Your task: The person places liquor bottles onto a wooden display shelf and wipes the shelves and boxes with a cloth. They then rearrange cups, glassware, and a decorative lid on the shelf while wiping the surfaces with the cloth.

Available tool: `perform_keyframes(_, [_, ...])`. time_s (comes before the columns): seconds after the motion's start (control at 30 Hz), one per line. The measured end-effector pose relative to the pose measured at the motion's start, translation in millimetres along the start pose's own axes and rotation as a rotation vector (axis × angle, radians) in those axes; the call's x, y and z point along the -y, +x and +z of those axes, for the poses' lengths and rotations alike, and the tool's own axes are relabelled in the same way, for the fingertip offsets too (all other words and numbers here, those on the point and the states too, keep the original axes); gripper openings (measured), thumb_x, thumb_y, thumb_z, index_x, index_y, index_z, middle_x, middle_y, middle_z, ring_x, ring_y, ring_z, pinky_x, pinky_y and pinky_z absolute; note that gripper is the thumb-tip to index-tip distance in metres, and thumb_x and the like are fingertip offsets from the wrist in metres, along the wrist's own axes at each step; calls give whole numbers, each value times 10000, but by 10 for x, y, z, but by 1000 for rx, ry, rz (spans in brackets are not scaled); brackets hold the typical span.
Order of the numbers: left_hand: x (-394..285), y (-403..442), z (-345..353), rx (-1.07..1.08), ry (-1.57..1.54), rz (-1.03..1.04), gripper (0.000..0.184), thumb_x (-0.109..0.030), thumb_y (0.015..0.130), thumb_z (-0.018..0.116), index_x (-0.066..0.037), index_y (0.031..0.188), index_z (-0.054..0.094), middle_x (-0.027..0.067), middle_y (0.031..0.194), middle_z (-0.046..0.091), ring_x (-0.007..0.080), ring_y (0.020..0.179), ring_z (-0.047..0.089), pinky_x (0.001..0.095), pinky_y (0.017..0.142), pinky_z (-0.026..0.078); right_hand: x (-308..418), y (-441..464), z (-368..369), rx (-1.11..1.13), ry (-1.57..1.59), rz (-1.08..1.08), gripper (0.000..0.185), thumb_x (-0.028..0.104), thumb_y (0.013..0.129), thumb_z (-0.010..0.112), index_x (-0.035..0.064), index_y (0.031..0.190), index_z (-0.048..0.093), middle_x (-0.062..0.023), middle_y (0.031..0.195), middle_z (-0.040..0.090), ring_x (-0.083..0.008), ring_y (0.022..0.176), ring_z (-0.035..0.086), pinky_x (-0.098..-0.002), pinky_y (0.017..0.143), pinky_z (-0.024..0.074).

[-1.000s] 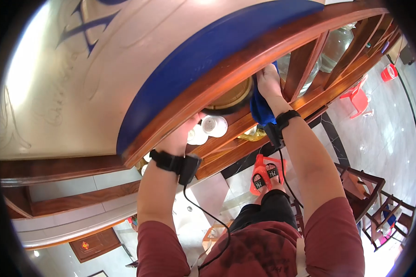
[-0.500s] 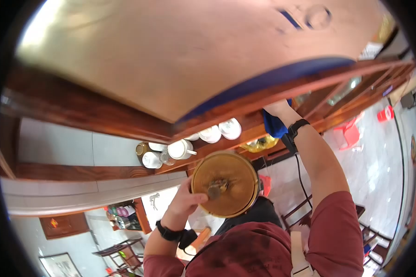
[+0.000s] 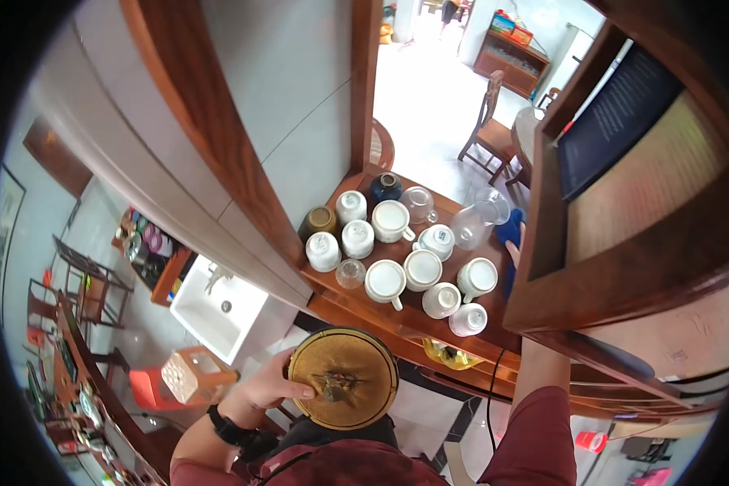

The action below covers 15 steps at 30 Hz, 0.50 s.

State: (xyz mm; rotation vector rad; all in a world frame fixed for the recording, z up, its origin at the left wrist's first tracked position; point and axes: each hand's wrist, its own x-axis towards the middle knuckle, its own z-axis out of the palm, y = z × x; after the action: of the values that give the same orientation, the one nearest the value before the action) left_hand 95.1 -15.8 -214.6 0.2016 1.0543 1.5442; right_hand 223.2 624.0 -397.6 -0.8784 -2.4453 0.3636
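Observation:
My left hand (image 3: 269,384) grips the left rim of a round brown lidded pot (image 3: 350,403) in front of my body, thumb on top near its dark, rough knob. My right hand (image 3: 520,246) reaches in behind a wooden frame, and only part of its fingers shows. Those fingers press a blue cloth (image 3: 509,230) at the right end of the shelf (image 3: 482,235). Just left of the cloth stands a clear glass pitcher (image 3: 472,224). Several white mugs, including one handled mug (image 3: 385,280), sit upside down on the shelf beside a dark blue cup (image 3: 385,187).
A wooden cabinet frame (image 3: 624,304) stands close on the right, partly covering my right arm. Below the shelf lies a yellow packet (image 3: 450,354), with a black cord (image 3: 492,397) hanging nearby. A white sink (image 3: 211,317) is at the lower left, near an orange stool (image 3: 196,379).
My view has swung so the shelf with the cups shows fully. The pot appears lower and further left, still in my left hand. My right hand stays with the cloth, now mostly hidden.

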Motion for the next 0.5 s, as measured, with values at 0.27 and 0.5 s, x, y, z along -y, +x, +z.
perform_keyframes(0.27, [105,-37,-115,-85,-12,-9,830,-57,642,874,51,1348,451,118,1240,618,211,1141,591,344,1010,450,515,-12,-624,227,-220,105,606,270,891,631,82,1424,415,-263,1293,549,-423,1163,529,-479,1036,384])
perform_keyframes(0.5, [173,-94,-279,-43,-104,-41,837,-44,634,869,42,1354,451,117,1264,607,215,1153,586,348,1012,446,-412,-632,-803,-5,-308,72,620,273,912,615,-32,1402,389,-319,1398,432,-447,1328,389,-464,1125,293])
